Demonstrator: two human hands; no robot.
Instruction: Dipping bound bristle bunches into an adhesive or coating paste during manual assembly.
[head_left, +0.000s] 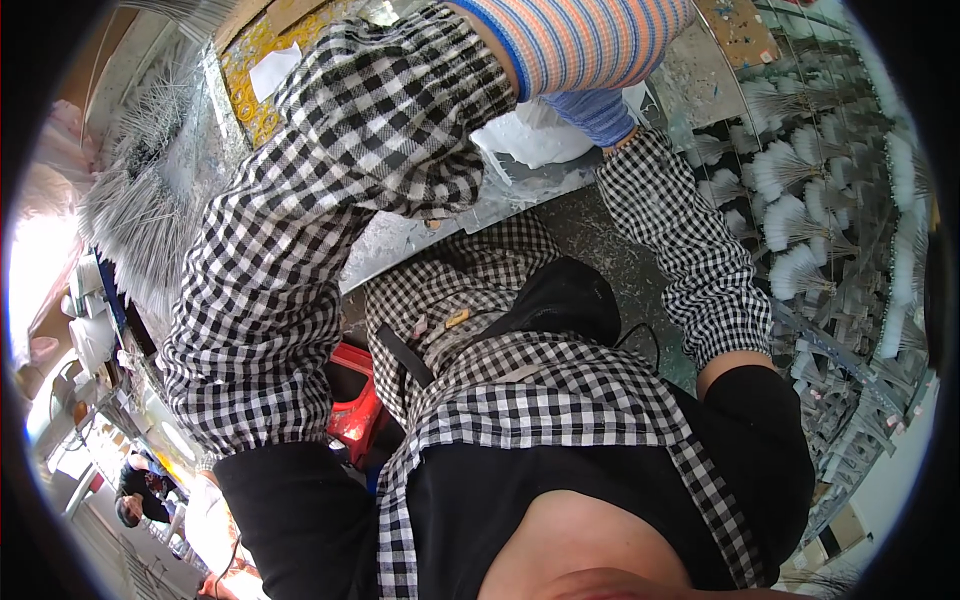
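At the top of the head view, my left hand [595, 40] wears a striped knit glove with a blue cuff. It reaches over the workbench [390, 245], and its fingers run out of the picture. My right hand [592, 115], in a blue knit glove, is mostly hidden behind the left one. Just beside the blue glove lies a smooth white mass [540, 142] on a dark surface; what it is made of I cannot make out. Neither hand's fingers show, so whatever they hold is hidden. Both forearms are covered by black-and-white checked sleeves.
Thick bundles of thin grey wires or bristles [135, 225] stand at the left. Beside them is a yellow openwork mat [245, 95] with a white scrap [274, 72]. Many white-tipped tufts [790, 175] fill a rack at the right. A red plastic object [352, 415] sits below the bench.
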